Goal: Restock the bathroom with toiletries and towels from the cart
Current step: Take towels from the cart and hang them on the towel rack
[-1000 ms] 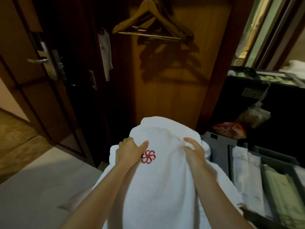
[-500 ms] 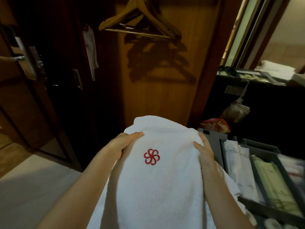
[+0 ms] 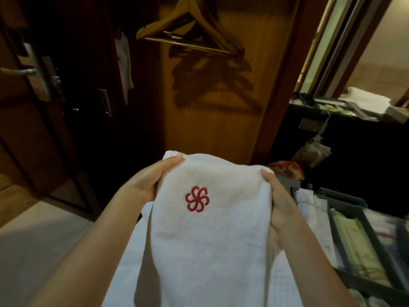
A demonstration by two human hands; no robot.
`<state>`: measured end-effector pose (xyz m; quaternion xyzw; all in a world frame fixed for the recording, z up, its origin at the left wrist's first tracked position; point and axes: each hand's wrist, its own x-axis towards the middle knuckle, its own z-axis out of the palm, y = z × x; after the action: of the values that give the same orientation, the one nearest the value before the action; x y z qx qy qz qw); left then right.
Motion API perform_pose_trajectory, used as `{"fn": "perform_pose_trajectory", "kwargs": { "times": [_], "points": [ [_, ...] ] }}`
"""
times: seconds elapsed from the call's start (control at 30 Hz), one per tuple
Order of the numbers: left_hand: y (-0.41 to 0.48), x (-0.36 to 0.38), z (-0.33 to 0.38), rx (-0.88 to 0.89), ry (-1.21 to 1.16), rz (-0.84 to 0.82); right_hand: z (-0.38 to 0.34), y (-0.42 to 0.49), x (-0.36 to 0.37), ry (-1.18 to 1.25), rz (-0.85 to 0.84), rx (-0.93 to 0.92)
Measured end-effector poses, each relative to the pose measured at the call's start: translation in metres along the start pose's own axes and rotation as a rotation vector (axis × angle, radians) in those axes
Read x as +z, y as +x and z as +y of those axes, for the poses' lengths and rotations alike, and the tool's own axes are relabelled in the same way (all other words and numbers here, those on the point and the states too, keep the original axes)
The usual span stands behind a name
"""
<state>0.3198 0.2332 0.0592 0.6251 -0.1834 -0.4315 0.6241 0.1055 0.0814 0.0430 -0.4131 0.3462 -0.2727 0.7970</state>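
So: the white folded terry towel with a red embroidered pinwheel logo (image 3: 210,229) was held up just left of the grey plastic cart tray (image 3: 345,196), apparently clear of it. The left hand (image 3: 146,185) clamped the towel edge away from the cart, thumb on top, fingers hidden underneath. The right hand (image 3: 278,200) gripped the cart-side edge the same way. The two-sided grip probably kept the fold flat and the logo facing up. A thinner white waffle-weave cloth (image 3: 132,251) hung beneath, also left of the cart. White paper sachets (image 3: 309,202) sat in the cart's compartments. Judgement: towel picked, carry to the bathroom not yet done.
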Motion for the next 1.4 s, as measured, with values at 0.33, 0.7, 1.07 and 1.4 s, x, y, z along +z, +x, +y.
{"fn": "perform_pose_trajectory", "kwargs": {
  "times": [0.33, 0.7, 1.07, 1.4],
  "points": [
    [-0.131, 0.003, 0.009, 0.307, -0.089, 0.318, -0.006, -0.045, 0.045, -0.029, -0.347, 0.125],
    [-0.314, 0.061, -0.04, 0.7, -0.19, 0.691, 0.006, -0.153, 0.056, -0.025, -0.812, 0.285],
    [-0.44, 0.136, -0.126, 0.708, -0.206, 1.094, 0.068, -0.28, 0.04, -0.077, -1.02, 0.542],
    [-0.568, 0.152, -0.186, 0.748, -0.236, 1.185, 0.123, -0.402, 0.04, -0.231, -1.191, 0.67]
  ]
}}
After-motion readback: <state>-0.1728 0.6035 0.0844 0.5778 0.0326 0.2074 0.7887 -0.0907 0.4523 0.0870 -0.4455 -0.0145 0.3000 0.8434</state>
